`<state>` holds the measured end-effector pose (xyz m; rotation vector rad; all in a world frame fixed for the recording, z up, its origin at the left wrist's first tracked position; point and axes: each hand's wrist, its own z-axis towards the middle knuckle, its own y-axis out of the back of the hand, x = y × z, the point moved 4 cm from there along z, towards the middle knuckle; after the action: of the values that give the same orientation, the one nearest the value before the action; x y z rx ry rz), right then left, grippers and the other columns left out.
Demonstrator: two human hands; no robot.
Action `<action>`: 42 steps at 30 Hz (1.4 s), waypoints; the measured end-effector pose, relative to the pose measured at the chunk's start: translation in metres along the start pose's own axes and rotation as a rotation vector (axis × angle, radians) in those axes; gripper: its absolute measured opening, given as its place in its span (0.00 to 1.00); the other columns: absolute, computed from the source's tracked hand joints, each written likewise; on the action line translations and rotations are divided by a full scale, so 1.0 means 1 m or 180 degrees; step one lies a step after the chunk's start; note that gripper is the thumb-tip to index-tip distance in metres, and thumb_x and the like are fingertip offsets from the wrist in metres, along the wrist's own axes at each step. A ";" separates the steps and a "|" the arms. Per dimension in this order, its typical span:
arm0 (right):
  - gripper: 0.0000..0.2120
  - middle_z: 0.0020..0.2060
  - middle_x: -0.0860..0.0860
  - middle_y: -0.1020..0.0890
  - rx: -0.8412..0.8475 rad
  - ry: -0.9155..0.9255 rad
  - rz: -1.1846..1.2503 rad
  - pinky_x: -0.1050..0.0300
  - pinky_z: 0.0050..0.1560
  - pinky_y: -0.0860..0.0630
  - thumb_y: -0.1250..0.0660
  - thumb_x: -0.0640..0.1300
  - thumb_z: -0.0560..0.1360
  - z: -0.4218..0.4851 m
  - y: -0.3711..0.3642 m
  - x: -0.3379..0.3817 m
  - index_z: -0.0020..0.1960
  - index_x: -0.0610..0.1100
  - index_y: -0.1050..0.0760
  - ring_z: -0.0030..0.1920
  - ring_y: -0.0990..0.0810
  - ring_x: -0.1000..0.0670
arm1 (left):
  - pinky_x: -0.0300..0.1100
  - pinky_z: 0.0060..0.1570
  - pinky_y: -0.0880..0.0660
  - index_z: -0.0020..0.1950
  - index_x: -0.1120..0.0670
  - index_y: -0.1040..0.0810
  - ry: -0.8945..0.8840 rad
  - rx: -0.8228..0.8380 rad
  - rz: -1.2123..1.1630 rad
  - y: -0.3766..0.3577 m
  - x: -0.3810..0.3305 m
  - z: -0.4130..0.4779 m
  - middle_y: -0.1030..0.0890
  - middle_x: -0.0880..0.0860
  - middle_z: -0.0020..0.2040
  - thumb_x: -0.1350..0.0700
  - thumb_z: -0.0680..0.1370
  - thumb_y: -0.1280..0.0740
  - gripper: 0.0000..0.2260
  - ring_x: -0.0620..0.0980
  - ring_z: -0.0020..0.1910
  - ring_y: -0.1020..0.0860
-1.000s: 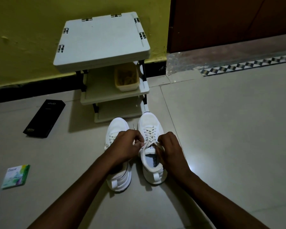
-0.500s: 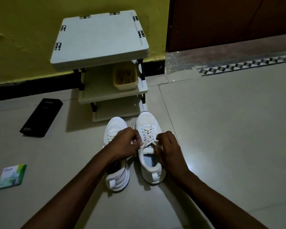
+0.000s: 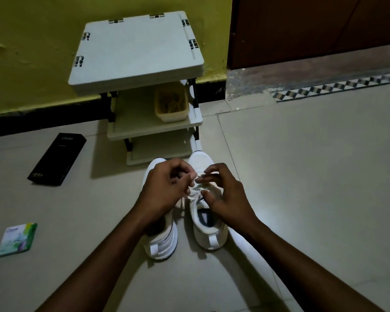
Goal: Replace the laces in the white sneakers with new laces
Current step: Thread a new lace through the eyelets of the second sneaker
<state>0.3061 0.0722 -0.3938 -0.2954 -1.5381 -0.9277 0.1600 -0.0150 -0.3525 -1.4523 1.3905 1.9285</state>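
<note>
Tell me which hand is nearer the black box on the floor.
Left. The left hand is over the sneakers, to the right of the black box; the right hand lies farther right.

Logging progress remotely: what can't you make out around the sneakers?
Head view, dim:
Lacing of the left sneaker: under the left hand.
Upper eyelets of the right sneaker: behind the right hand.
Whether the right hand grips the lace: fingers overlap.
Contents of the yellow tub: too blurred.

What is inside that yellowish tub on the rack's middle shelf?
The tub holds a tangle of thin yellowish strands; what they are is unclear. Its far end is lost in shadow under the rack's top shelf, and its bottom is covered by the tangle.
</note>
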 end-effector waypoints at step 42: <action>0.06 0.38 0.50 0.17 -0.0785 -0.0527 0.0908 0.55 0.41 0.19 0.28 0.33 0.74 0.018 0.019 -0.013 0.46 0.40 0.24 0.40 0.16 0.50 | 0.42 0.42 0.35 0.44 0.52 0.13 0.0130 -0.0741 0.1349 0.051 0.049 -0.005 0.20 0.51 0.38 0.60 0.77 0.28 0.05 0.49 0.43 0.25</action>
<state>0.3082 0.1010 -0.3973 -0.7647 -1.4823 -0.8815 0.1044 -0.0559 -0.3702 -1.3841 1.6432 2.4016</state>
